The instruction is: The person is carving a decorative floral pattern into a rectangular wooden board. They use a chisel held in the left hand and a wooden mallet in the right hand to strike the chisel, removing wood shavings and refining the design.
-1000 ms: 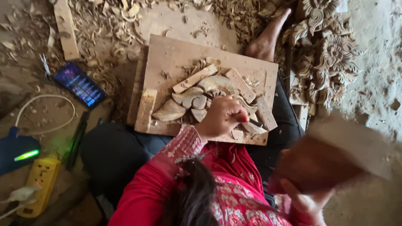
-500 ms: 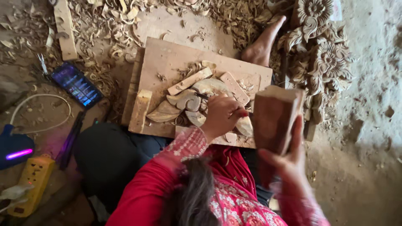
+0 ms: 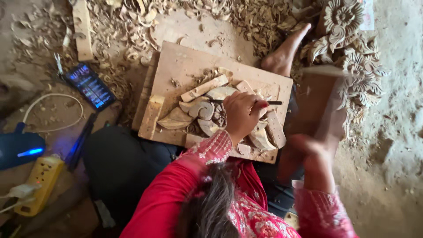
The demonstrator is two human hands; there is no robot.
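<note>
Left hand (image 3: 241, 115): closed in a fist around a thin dark metal chisel (image 3: 246, 102), which lies nearly level, its shaft sticking out on both sides of the fist and its left tip resting on the pale carved wooden relief (image 3: 207, 110). Right hand (image 3: 308, 152): wrapped around the lower end of a large brown wooden mallet block (image 3: 319, 103) (blurred, so the exact finger positions cannot be read), held upright just to the right of the chisel's free end, apart from it.

The relief, with curved leaf-like shapes partly cut out, sits on a flat light-brown wooden board (image 3: 185, 61) that rests across the person's lap, over dark trousers (image 3: 119, 163). Both arms wear red patterned sleeves (image 3: 194, 176). 1 bare foot (image 3: 286, 50) shows beyond the board's far right corner.

Surroundings: curled wood shavings (image 3: 132, 26) cover the earthen floor beyond the board. A stack of finished floral wood carvings (image 3: 348, 39) stands to the right of the foot. To the left lie a dark phone with a lit screen (image 3: 90, 86), a white cable (image 3: 53, 112), a yellow power strip (image 3: 37, 185) and a dark blue device with a glowing blue bar (image 3: 20, 150).
</note>
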